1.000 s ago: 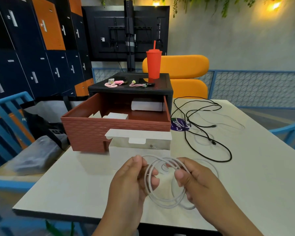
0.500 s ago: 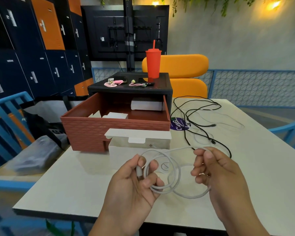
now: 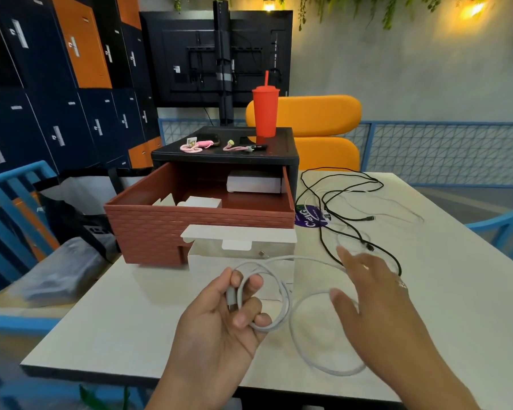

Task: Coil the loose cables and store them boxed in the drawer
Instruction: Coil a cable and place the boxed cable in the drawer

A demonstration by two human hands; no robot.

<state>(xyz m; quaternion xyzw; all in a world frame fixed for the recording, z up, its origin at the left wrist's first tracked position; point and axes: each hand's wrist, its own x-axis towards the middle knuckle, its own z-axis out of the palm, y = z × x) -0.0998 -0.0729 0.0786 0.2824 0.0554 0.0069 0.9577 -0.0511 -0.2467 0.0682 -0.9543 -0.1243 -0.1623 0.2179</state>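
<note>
Head view: white box [image 3: 216, 263] before drawer [image 3: 148, 232].

1. On the table [image 3: 131, 306], the drawer unit [image 3: 279, 156] stands at 12 o'clock, with its drawer [image 3: 160, 232] pulled out toward 6.
2. Inside the drawer, one box [image 3: 253, 182] lies at 1 o'clock and another box [image 3: 203, 201] at 10.
3. A cup [image 3: 265, 113] stands on the unit.
4. The open box [image 3: 214, 261] sits just before the drawer front.
5. Loose cables [image 3: 322, 241] lie at the drawer's 3 o'clock.
6. The left hand [image 3: 219, 315], holding the coiled cable [image 3: 282, 291], is at the open box's 6 o'clock, and the right hand [image 3: 373, 294] is at its 4.

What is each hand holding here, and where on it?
Left hand pinches the white cable at its plug end. Right hand is open, gripping nothing.
</note>
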